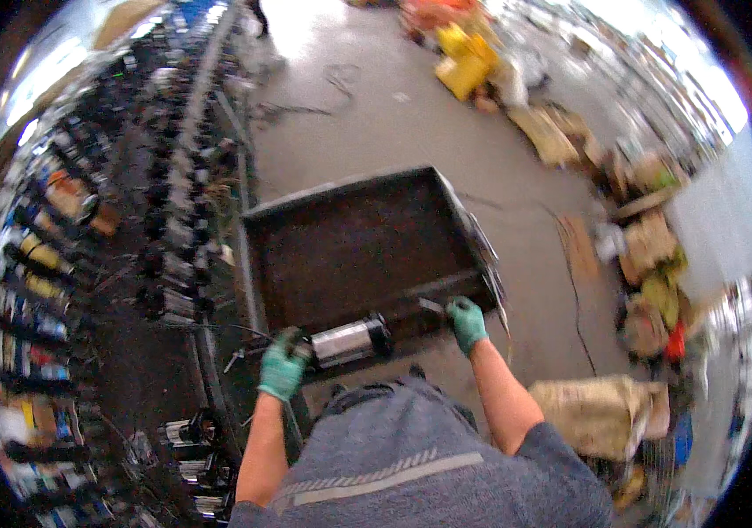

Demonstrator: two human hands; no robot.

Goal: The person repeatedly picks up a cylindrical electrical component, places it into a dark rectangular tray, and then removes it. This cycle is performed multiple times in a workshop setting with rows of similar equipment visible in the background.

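A silver cylinder with black ends (345,342), resembling a motor or pump, lies crosswise at the near edge of a dark open metal bin (424,180). My left hand (283,365), in a green glove, has its fingers bent around the cylinder's left black end. Beyond the cylinder's right end, my right hand (466,326), also gloved in green, is closed on a small pale metal piece (431,305) that sticks out to the left. Blur hides what kind of piece it is. Dark brown shows across the bin's inside.
Rows of similar cylinders (178,282) line the rack at left, and more (191,471) lie at lower left. Along the right are sacks (592,414), cardboard and a yellow bag (466,66). A dark cable (577,308) trails over the floor right of the bin.
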